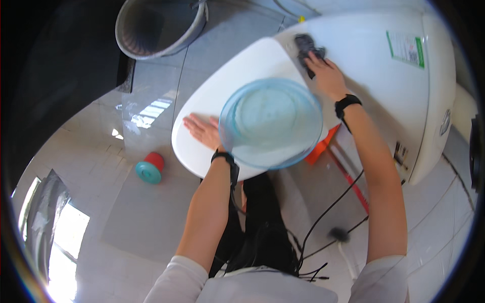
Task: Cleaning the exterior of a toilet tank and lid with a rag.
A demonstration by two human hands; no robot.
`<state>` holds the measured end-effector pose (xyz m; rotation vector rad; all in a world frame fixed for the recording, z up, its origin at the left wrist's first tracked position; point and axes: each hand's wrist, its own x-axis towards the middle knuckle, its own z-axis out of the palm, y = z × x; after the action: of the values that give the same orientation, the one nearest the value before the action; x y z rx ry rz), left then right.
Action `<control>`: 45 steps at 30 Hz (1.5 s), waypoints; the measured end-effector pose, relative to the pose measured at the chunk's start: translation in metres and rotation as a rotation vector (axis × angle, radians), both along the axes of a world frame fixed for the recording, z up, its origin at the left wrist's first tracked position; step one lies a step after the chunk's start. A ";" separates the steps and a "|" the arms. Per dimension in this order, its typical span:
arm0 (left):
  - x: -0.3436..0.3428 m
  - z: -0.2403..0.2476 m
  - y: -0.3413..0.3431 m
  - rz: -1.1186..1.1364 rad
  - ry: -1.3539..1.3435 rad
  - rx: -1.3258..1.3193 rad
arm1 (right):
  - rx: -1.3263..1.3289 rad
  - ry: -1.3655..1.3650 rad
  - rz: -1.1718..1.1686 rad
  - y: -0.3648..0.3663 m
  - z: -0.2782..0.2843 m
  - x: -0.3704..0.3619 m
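Note:
A see-through blue basin (273,121) rests on the closed white toilet lid (202,101), with what looks like water in it. My left hand (203,131) lies flat on the lid just left of the basin, fingers stretched and nothing in them. Beyond the basin to the right, my right hand (327,76) has its fingers on a crumpled dark cloth (305,48). That cloth lies on the white toilet body (358,45), by the hinge edge of the lid. The palm side of the right hand is hidden. Each wrist wears a black band.
A grey bucket (161,30) stands on the tiled floor at the far left. Nearer is a red and teal plunger-like object (150,169). Below the basin's right side are an orange item (321,146) and a red bar (356,189). Black cables (323,217) hang by my legs.

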<state>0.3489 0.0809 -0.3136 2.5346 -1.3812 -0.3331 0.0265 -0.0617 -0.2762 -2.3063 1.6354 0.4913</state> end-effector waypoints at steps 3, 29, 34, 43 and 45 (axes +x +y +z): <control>0.008 0.006 -0.002 -0.040 0.035 -0.037 | 0.159 0.111 -0.019 0.038 0.012 -0.009; 0.028 0.395 0.017 -1.351 0.887 0.765 | 0.192 -0.771 -0.778 0.177 0.223 -0.048; 0.016 0.407 0.035 -1.470 0.813 0.716 | 0.173 -0.771 -0.636 0.196 0.341 -0.010; 0.022 0.392 0.069 -1.808 0.618 0.416 | 0.484 -0.961 -0.102 0.285 0.419 0.131; 0.024 0.392 0.076 -1.775 0.605 0.370 | 0.434 -0.902 -0.069 0.302 0.414 0.150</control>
<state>0.3730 0.1567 0.0779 0.4204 -2.8276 -1.4560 0.1769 0.2400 0.1382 -1.7267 1.0189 -0.1971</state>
